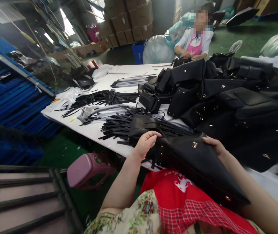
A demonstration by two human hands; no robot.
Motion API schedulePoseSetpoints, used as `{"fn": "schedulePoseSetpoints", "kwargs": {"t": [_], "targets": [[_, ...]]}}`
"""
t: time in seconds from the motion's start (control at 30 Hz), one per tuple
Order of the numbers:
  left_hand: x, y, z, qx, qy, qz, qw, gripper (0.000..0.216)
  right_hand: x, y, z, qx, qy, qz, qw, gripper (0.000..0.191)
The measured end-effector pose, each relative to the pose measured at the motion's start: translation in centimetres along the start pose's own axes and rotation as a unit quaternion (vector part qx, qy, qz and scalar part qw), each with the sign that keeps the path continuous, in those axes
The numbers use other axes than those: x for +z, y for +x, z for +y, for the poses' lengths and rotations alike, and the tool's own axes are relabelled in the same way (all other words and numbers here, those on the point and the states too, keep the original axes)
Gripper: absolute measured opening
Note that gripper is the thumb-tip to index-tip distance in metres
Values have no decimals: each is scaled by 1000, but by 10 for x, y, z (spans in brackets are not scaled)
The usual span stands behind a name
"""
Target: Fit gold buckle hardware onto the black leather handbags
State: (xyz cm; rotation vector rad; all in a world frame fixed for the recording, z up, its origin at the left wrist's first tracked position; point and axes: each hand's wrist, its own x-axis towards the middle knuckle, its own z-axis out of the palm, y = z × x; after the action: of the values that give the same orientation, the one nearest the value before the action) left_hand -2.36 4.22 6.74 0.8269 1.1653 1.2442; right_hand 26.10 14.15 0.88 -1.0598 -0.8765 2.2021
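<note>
Both hands are holding a black bag (197,162) over the lap at the near bench (90,130) edge: left hand (145,143) gripping its left end, right hand (214,145) steadying the top. Keeping it taut is helping.

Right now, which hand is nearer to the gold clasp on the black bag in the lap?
The right hand is nearer, gripping the black bag at its edge just beside the gold clasp. The left hand holds the bag's far left end, further from the clasp.
</note>
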Motion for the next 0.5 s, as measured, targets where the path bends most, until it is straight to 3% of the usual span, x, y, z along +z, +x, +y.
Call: {"fn": "schedulePoseSetpoints", "kwargs": {"t": [0.17,0.33,0.43,0.5], "targets": [[-16,-13,-36,-50,48,42,997,39,-7,6,7,77,38,50,995,10],[-24,-24,-64,-87,40,94,991,40,-6,10,11,109,65,119,985,9],[-28,-26,-68,-99,29,123,987,43,-4,7,-11,94,3,121,988,9],[-30,-26,-67,-106,35,132,985,46,0,-1,-35,45,-104,79,990,20]]}}
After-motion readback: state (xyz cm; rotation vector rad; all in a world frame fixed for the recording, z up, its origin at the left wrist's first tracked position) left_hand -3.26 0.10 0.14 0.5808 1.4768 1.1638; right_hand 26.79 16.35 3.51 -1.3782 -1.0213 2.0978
